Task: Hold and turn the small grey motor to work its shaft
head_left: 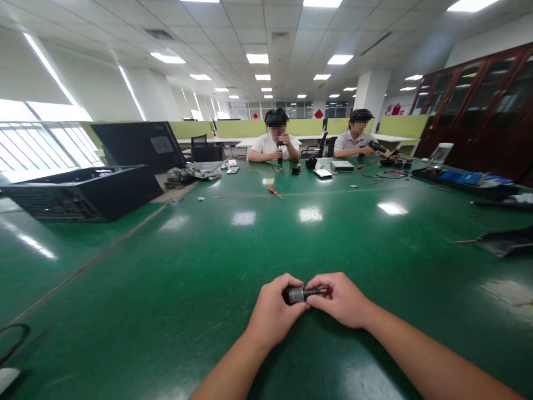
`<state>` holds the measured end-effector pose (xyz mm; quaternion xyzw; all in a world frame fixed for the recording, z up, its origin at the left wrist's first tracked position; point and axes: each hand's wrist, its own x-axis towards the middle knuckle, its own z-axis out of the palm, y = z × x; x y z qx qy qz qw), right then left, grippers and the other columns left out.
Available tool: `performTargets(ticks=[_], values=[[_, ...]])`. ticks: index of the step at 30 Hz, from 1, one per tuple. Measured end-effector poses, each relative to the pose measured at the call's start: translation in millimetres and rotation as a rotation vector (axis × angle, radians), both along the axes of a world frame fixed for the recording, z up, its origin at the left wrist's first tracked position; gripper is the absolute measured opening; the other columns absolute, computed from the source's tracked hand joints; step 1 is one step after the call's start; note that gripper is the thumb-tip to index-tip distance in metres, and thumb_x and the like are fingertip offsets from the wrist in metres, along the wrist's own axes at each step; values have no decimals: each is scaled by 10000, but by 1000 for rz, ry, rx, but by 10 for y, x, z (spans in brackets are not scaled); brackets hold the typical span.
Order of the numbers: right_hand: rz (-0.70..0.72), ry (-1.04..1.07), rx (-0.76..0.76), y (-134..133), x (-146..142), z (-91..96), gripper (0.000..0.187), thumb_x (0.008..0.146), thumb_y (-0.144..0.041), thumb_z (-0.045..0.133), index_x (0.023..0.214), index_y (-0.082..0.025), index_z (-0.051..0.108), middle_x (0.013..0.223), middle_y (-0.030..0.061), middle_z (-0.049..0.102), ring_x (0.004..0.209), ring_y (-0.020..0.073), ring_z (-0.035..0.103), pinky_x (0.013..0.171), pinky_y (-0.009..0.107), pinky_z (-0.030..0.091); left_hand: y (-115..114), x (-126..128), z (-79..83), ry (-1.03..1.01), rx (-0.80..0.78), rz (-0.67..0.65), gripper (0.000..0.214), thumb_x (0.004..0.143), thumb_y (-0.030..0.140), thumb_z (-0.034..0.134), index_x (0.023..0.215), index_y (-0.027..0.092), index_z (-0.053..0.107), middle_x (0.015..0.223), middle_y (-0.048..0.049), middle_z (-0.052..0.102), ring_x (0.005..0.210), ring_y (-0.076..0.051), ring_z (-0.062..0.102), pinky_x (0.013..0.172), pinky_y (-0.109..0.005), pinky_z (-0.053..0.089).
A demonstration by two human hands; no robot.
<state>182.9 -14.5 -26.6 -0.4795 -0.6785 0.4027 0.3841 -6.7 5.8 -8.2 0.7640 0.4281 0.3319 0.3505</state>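
Observation:
Just above the green tabletop, at the lower middle of the head view, both my hands hold one small metal cylinder with a shaft (297, 295). It lies roughly level, its grey body to the left and the thin, ringed dark shaft to the right. My left hand (271, 314) is closed around the cylinder's thick end, and the palm hides part of it. My right hand (343, 300) has thumb and fingers closed about the shaft, whose tip shows between them. The fingertips of the two hands almost meet beneath the part.
An orange screwdriver (273, 192) lies farther up the green table (208, 266). An open black computer case (83, 194) stands at left. A black tray (466, 183) with blue packets sits at right, near a dark pouch (506, 241). Two people work across the table among small parts.

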Motion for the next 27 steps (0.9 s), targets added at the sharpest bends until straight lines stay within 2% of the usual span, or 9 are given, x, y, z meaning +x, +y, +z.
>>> performTargets(ticks=[4,9,14,19,27], values=[[14,-72,32,-7,6,43,125,817,-260,649,852,-177,735,723,10,695,639,145,589,587,232,404,12,-6,-18,-3,-16,-25,227,680,142,763,874,206,664,830,22,687,787,-162,631,710,-245,441],[23,-155,59,-15,19,75,291,920,-359,537,782,-187,727,600,-10,637,563,125,551,554,232,364,20,-8,-33,-16,-24,-7,238,676,166,777,879,208,660,815,22,686,763,-163,627,682,-241,436],[8,-93,45,-37,27,38,173,830,-305,651,944,-192,715,704,-5,672,593,131,547,551,226,370,10,-1,-20,-23,-26,-16,187,701,183,756,860,199,659,802,13,684,758,-166,626,673,-241,435],[31,-67,49,-30,33,10,130,802,-212,638,905,-175,707,713,1,674,587,129,538,556,228,379,4,4,-18,12,-9,-27,221,687,185,773,877,208,663,846,15,696,800,-171,636,709,-245,439],[34,-91,75,-39,42,40,108,797,-200,643,878,-175,710,741,10,692,622,142,571,590,238,405,-17,21,-18,38,-5,-10,236,673,176,783,876,217,668,838,27,696,793,-165,634,704,-246,434]])
